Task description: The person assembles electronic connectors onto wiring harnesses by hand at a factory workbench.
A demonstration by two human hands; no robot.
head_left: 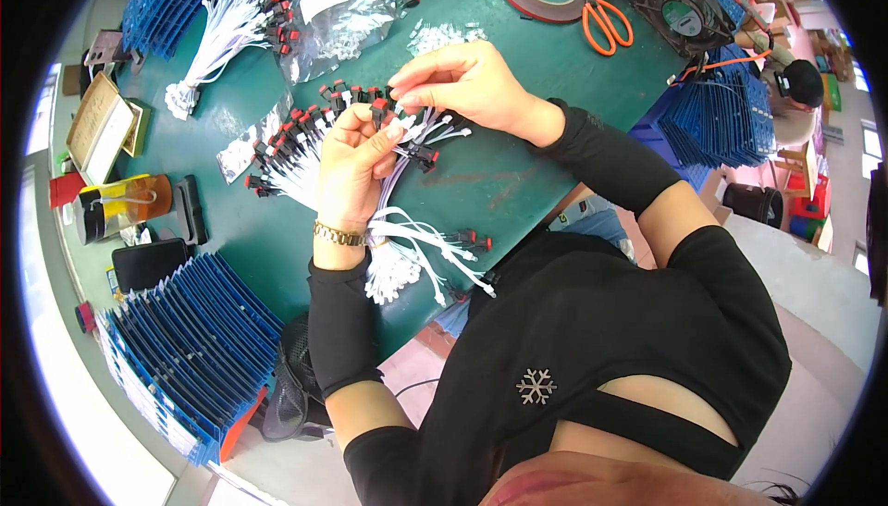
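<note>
Head view: my left hand [356, 159] grips a bundle of white-wired red switches [407, 127] over the green table [518, 182] — my right hand [462, 80] pinches one switch; beyond it, a clear bag [338, 11] holds small parts.

surface: green work table [518, 182] | floor: pale, at right [814, 321] | light: bright, even daylight

The table [518, 173] is dark green. The switches [305, 127] are red and black with white wires [416, 238]. The scissors [606, 23] are orange, the boards [185, 339] blue, the sleeves [610, 159] black, the watch [339, 234] golden.
</note>
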